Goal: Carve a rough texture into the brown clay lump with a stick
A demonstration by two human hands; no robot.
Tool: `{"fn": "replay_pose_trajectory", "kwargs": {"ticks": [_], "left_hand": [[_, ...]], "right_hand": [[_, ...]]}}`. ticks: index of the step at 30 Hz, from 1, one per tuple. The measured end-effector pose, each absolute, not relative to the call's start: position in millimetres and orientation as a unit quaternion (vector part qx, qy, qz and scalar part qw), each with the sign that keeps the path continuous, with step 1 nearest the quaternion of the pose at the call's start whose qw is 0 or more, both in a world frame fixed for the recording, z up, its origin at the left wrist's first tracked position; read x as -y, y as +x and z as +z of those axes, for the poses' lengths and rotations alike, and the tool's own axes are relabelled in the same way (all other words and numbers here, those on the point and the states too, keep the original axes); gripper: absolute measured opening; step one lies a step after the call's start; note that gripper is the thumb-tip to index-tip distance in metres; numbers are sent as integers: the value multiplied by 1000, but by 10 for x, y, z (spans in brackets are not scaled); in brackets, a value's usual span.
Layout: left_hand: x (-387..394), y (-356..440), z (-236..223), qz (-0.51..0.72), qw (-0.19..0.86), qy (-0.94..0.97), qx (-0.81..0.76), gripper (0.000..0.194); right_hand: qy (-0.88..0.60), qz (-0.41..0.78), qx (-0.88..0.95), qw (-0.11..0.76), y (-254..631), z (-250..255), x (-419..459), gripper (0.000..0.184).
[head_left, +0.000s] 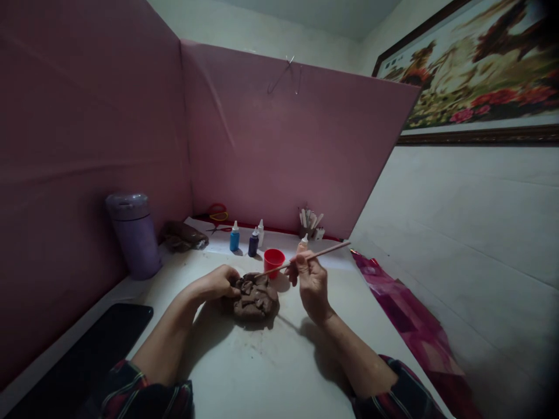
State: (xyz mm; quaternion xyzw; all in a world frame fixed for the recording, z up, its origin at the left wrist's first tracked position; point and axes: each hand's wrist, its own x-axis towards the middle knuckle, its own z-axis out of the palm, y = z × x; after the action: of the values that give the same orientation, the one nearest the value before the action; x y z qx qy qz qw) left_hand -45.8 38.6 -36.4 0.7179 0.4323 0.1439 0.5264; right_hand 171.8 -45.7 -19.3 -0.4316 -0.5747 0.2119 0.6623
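A pink panel (279, 139) spreads over the left and middle of the frame, folded at a corner, with a bent wire hooked over its top edge. Below it, my white bench (253, 372) runs from the lower left to the lower right. The framed picture (493, 81), showing red and pink flowers, hangs on the wall in the upper right corner, and shiny magenta film (406, 314) lies along the bench's right side. A black phone-like slab (87, 355) lies at the lower left, and above it, left of centre, the lilac tumbler (136, 241) stands upright. My right hand (312, 285), right of the middle, pinches a thin stick (329, 249) between thumb and fingers; its lower end reaches the top of the brown clay lump (255, 299). That lump sits on the bench just below the middle of the frame, its top rough with folds, and my left hand (220, 283) grips its upper left side. A dark wrapped bundle (183, 235) rests right of the tumbler. The cup of white tools (308, 224) stands at the panel's foot, right of centre. Scissors (218, 215) lie left of the blue bottle (234, 238). The red cup (273, 263) stands just behind the lump, partly crossed by the stick. Smallest are the dark purple bottle (253, 243), the white bottle (261, 234) and the peach bottle (302, 245).
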Motion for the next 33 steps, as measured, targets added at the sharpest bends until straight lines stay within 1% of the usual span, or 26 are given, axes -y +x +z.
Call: {"fn": "replay_pose_trajectory", "kwargs": {"ticks": [4, 10, 15, 17, 20, 22, 27, 29, 33], "left_hand": [[-397, -455, -374, 147, 528, 718, -430, 17], [-386, -447, -370, 141, 516, 720, -443, 17], [-405, -441, -390, 141, 520, 716, -443, 16], [-412, -439, -392, 141, 511, 723, -443, 16], [-403, -435, -379, 140, 506, 725, -446, 17], [-389, -433, -363, 140, 511, 721, -447, 18], [-374, -431, -345, 147, 510, 723, -442, 14], [-386, -431, -359, 146, 506, 724, -446, 15], [-424, -434, -407, 148, 500, 724, -451, 17]], "right_hand": [[-438, 237, 615, 612, 1663, -181, 463, 35], [-449, 158, 591, 652, 1740, -217, 460, 30], [-450, 194, 645, 586, 1677, -218, 434, 32], [-452, 185, 639, 594, 1687, -197, 436, 32], [-453, 160, 607, 633, 1745, -185, 449, 30], [-453, 158, 601, 640, 1760, -194, 451, 29], [-447, 200, 650, 581, 1695, -190, 447, 31], [-449, 181, 640, 596, 1706, -161, 452, 31], [-451, 116, 569, 677, 1825, -111, 433, 27]]}}
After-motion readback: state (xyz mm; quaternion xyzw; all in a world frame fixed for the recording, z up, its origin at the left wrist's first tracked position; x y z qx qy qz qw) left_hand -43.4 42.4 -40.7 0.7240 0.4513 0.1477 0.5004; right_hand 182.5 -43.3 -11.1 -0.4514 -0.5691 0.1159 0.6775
